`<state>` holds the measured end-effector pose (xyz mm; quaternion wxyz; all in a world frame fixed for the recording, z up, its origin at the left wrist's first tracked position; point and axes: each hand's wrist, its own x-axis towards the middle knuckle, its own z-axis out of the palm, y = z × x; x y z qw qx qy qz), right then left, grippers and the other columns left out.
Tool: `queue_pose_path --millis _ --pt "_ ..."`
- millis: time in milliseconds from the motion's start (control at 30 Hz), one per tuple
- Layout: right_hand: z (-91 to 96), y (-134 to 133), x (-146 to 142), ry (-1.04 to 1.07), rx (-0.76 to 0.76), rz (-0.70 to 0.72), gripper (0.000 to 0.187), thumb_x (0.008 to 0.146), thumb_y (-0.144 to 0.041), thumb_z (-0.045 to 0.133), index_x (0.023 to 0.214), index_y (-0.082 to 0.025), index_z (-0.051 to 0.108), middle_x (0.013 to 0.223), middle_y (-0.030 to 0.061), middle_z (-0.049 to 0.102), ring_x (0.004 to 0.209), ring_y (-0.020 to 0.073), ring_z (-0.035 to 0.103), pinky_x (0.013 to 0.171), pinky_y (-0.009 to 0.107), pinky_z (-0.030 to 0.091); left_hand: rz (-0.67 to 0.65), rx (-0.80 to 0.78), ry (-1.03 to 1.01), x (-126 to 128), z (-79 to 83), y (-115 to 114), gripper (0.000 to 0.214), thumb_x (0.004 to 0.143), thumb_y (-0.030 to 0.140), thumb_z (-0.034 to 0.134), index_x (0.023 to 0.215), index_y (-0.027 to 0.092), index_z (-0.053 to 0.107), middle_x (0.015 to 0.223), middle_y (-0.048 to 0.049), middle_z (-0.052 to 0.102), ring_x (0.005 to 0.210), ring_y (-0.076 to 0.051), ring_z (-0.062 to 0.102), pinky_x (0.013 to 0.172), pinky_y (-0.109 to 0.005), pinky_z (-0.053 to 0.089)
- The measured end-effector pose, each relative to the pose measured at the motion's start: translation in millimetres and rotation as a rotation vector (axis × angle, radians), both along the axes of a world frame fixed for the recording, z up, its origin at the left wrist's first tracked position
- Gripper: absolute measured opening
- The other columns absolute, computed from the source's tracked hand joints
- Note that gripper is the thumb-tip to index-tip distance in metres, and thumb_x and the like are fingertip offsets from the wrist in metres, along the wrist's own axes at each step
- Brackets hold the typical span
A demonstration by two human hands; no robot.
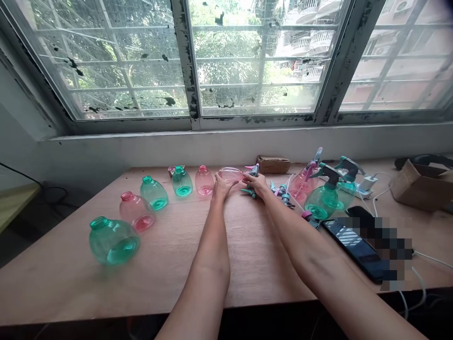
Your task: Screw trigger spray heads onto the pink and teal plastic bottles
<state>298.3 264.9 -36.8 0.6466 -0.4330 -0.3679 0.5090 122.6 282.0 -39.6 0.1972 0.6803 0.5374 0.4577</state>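
Observation:
My left hand (222,185) is closed around a clear pink bottle (230,174), which lies tilted on its side with its neck toward the right. At that neck my right hand (257,183) closes on a grey-and-pink trigger spray head (254,169); the fingers partly hide where head and bottle meet. Just below the right hand lies a green spray-head part (249,192). More loose spray heads (283,192) are heaped to the right of it. Beside my left hand stands an upright pink bottle (204,181) without a head.
Headless bottles curve leftward: green (182,182), green (154,193), pink (136,211), green (113,241). At right stand a pink spray bottle (300,186) and a green one (322,200). A phone (354,250), white cables, a brown box (273,165) and an open carton (419,186) share the table.

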Motion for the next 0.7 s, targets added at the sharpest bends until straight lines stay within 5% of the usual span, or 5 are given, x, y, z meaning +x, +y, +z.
queue_pose_path --millis 333,700 --pt "11.1 -24 17 0.038 0.037 0.091 0.031 0.096 -0.031 0.065 0.124 -0.018 0.062 0.124 0.0086 0.066 0.101 0.0236 0.068 0.084 0.044 0.059 -0.046 0.039 0.028 -2 3.8 -5 0.043 0.093 0.036 0.065 0.131 0.019 0.057 0.136 -0.0110 0.060 0.118 -0.028 0.062 0.098 -0.052 0.053" --pt "16.9 -73 16 -0.069 0.063 0.092 0.028 0.096 -0.030 0.065 0.121 -0.017 0.063 0.118 0.0074 0.068 0.094 0.0214 0.070 0.079 0.040 0.060 -0.088 -0.021 0.117 -24 21.0 -47 0.041 0.093 0.035 0.066 0.129 0.019 0.058 0.130 -0.0098 0.063 0.114 -0.027 0.064 0.097 -0.051 0.053"
